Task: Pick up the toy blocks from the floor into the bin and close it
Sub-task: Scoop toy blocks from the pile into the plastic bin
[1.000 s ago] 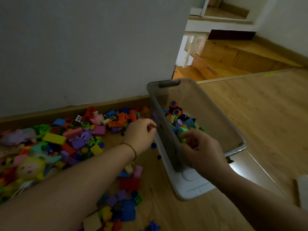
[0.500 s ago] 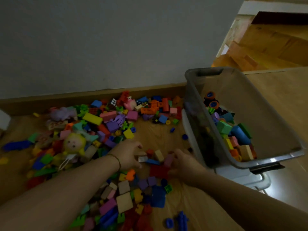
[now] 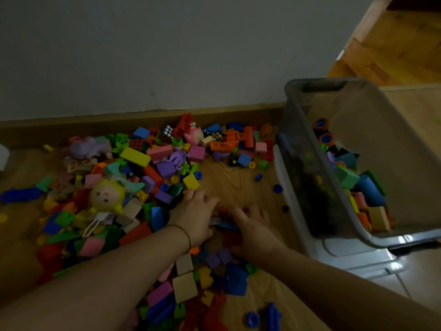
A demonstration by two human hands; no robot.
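We are spreading both hands over the toy blocks [image 3: 136,156] on the floor [image 3: 238,187].
Our left grip [image 3: 193,217] and right grip [image 3: 253,229] are lying wide, side by side, on the pile's near edge. The bin [image 3: 310,83] is tilting open at right, partly filled, with a bare floor strip running between the pile and its wall.

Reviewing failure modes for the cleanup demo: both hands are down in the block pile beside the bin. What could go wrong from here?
1. The left hand and right hand rest on loose blocks; a two-handed scoop may shed pieces before the bin.
2. The bin looks tilted on its white lid; loading may shift it.
3. Small blue pieces near the bin are easily missed.
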